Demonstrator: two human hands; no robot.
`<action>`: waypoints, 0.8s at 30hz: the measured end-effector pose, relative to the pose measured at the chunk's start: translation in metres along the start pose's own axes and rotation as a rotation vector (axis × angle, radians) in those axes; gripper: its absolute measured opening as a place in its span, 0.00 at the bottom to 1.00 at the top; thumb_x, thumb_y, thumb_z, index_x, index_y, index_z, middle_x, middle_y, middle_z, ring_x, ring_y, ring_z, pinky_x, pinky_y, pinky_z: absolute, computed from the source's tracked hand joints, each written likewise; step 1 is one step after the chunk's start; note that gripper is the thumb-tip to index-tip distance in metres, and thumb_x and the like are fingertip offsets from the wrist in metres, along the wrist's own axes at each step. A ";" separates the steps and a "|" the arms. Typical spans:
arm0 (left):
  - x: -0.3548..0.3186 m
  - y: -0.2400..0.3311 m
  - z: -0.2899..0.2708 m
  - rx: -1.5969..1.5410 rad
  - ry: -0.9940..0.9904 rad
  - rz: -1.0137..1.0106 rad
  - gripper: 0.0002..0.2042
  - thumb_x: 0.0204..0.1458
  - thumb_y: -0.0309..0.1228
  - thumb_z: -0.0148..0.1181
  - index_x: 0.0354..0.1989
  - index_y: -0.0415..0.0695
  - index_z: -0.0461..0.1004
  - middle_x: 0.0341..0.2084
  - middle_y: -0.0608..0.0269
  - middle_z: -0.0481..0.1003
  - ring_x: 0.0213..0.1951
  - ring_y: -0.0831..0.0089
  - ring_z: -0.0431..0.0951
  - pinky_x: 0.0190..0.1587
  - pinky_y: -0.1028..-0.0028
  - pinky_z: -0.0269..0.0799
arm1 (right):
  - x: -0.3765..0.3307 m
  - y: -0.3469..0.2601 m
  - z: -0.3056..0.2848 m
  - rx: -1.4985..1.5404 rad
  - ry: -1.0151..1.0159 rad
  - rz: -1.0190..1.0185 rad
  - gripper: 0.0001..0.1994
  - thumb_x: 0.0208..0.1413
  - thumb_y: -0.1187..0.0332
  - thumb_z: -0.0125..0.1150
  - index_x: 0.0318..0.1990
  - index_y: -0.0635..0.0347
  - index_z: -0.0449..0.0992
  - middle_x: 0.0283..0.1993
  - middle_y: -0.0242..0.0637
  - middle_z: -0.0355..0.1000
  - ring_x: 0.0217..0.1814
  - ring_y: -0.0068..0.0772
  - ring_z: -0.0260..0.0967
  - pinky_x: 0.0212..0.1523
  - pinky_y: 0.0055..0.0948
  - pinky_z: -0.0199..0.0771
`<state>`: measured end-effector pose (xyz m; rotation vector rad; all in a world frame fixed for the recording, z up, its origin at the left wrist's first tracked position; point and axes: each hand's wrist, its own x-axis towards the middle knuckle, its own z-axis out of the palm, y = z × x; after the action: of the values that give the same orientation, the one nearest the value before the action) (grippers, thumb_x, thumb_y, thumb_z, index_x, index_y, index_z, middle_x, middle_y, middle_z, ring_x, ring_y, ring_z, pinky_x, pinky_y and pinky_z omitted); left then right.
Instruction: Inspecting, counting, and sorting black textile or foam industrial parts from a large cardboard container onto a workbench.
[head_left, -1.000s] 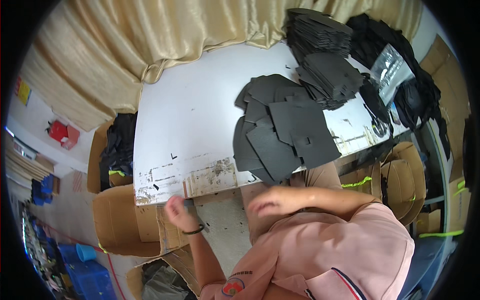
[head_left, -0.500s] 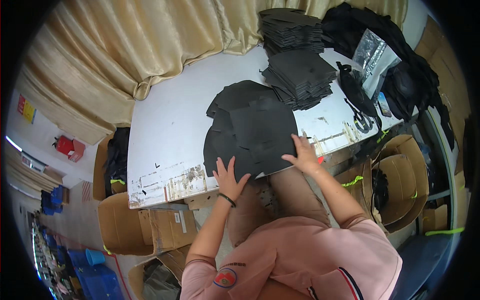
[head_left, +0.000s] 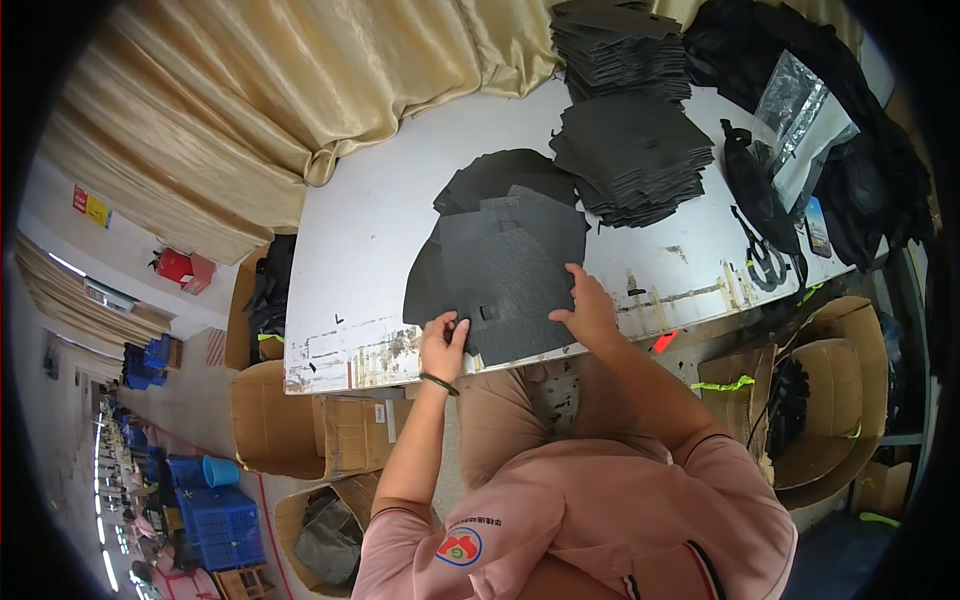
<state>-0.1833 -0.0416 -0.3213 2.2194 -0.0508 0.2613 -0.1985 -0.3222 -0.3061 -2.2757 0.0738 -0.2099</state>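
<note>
Black cut panels (head_left: 425,280) lie overlapping near the front edge of the white table. On top is a greyer, textured sheet (head_left: 520,270) with a small dark rectangular mark or slot low on it. My left hand (head_left: 441,350) is at its lower left, fingers curled and thumb close to them, apparently pinching the sheet's edge. By the right edge, my right hand (head_left: 592,312) has thumb and forefinger apart, touching the sheet or just beside it. Its other fingers are partly hidden.
Behind the panels stand two stacks of black sheets, a nearer stack (head_left: 635,155) and a farther one (head_left: 615,50). Scissors (head_left: 767,265), a phone (head_left: 817,228), a clear plastic bag (head_left: 800,130) and black fabric (head_left: 870,170) lie at right. Cardboard boxes (head_left: 275,425) (head_left: 830,400) flank me.
A greyer textured sheet now shows on top of the panels. My left hand's spread fingers have curled in at the edge. My head view has shifted a little.
</note>
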 end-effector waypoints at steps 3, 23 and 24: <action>-0.002 0.001 0.006 0.055 0.054 0.014 0.16 0.50 0.38 0.64 0.41 0.40 0.75 0.28 0.60 0.71 0.30 0.71 0.71 0.34 0.73 0.69 | 0.002 0.008 -0.001 0.235 -0.078 0.132 0.29 0.40 0.65 0.72 0.51 0.59 0.67 0.35 0.37 0.68 0.35 0.33 0.66 0.36 0.28 0.66; 0.036 0.035 0.004 -1.199 -0.301 -0.699 0.24 0.56 0.55 0.47 0.43 0.43 0.64 0.34 0.55 0.74 0.36 0.63 0.78 0.41 0.60 0.78 | 0.039 -0.068 -0.007 -0.222 -0.129 -0.683 0.17 0.43 0.60 0.66 0.39 0.56 0.73 0.39 0.39 0.67 0.43 0.44 0.65 0.45 0.41 0.65; 0.034 0.039 0.002 -1.196 -0.336 -0.672 0.23 0.57 0.54 0.47 0.42 0.43 0.63 0.34 0.56 0.74 0.37 0.64 0.78 0.41 0.59 0.78 | 0.047 -0.062 -0.005 -0.125 -0.037 -0.620 0.17 0.43 0.60 0.66 0.40 0.57 0.73 0.42 0.39 0.68 0.44 0.45 0.65 0.47 0.40 0.65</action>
<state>-0.1548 -0.0654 -0.2854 0.9702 0.2837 -0.4300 -0.1544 -0.2913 -0.2498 -2.3638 -0.6601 -0.4946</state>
